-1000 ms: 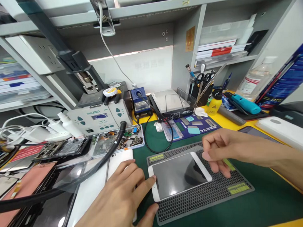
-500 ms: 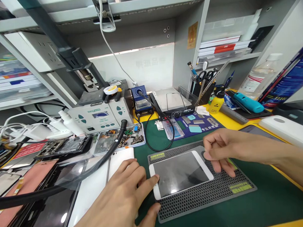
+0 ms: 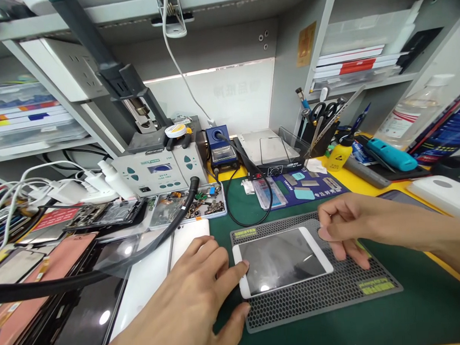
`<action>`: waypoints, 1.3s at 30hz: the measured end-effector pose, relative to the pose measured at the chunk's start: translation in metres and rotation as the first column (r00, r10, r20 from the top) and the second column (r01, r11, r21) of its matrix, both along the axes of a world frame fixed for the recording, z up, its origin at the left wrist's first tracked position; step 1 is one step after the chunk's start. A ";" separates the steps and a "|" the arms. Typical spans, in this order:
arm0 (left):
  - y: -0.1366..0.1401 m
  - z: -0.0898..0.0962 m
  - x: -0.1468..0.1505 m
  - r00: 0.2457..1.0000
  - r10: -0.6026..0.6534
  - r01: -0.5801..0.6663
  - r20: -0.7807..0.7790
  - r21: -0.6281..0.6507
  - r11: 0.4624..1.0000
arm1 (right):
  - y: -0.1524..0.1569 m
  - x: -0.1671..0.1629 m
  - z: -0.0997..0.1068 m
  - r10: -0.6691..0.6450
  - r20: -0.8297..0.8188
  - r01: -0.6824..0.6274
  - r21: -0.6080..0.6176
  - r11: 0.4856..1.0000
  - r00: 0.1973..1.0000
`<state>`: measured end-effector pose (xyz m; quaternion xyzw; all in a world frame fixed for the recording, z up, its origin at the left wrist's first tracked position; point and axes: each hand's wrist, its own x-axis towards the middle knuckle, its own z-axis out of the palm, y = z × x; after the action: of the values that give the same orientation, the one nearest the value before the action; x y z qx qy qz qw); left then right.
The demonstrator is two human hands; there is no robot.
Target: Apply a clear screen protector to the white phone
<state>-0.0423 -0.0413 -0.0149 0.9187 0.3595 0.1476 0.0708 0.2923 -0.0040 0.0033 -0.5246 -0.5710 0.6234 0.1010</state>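
Straight to the phone point(image 3: 283, 261), flat and screen up on the honeycomb mat point(image 3: 306, 300). Over at the phone's left end, the left hand point(image 3: 205, 281): fingers loosely spread, unclenched, one fingertip touching the white border. Across now to the right hand point(image 3: 343, 226), just off the phone's right end: thumb and forefinger bent close together, no telling about anything thin pinched between. Beyond the phone, a looped black cable point(image 3: 271, 196); farther right of it, a yellow bottle point(image 3: 340, 156).
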 end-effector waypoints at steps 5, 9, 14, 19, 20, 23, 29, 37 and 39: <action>0.001 0.000 0.001 1.000 -0.015 0.015 -0.011 -0.046 0.999 | 0.000 0.000 -0.001 -0.012 0.000 0.012 -0.002 1.000 1.000; 0.001 -0.002 -0.001 1.000 -0.010 0.010 -0.003 -0.032 0.999 | 0.002 0.001 -0.003 -0.023 -0.001 0.023 -0.013 1.000 1.000; -0.001 0.000 -0.001 1.000 -0.010 0.009 -0.020 -0.088 0.996 | 0.003 0.000 -0.003 -0.035 -0.004 0.035 -0.031 0.999 0.999; 0.000 0.003 -0.001 1.000 -0.005 0.001 -0.027 -0.155 0.988 | 0.003 0.001 -0.004 -0.023 0.002 0.023 -0.026 0.999 1.000; 0.000 0.003 -0.001 1.000 -0.008 0.004 -0.025 -0.164 0.987 | 0.003 0.002 -0.005 -0.013 -0.004 0.012 -0.022 1.000 1.000; 0.000 0.002 -0.002 1.000 -0.014 0.010 -0.020 -0.171 0.985 | 0.004 0.004 -0.007 0.010 -0.009 -0.010 -0.022 1.000 1.000; 0.001 0.002 -0.004 0.999 -0.026 0.022 -0.020 -0.177 0.984 | 0.004 0.005 -0.008 -0.010 0.002 0.010 -0.049 0.999 1.000; 0.001 0.001 -0.004 0.999 -0.028 0.025 -0.017 -0.161 0.987 | 0.001 0.000 -0.002 -0.054 0.001 0.054 -0.065 0.996 0.999; 0.001 0.001 -0.004 0.999 -0.028 0.026 -0.015 -0.159 0.987 | 0.001 0.000 -0.004 -0.056 0.005 0.056 -0.055 0.997 0.998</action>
<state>-0.0467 -0.0407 -0.0139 0.9161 0.3583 0.1098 0.1428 0.2925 -0.0027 -0.0003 -0.5440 -0.5389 0.6348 0.1027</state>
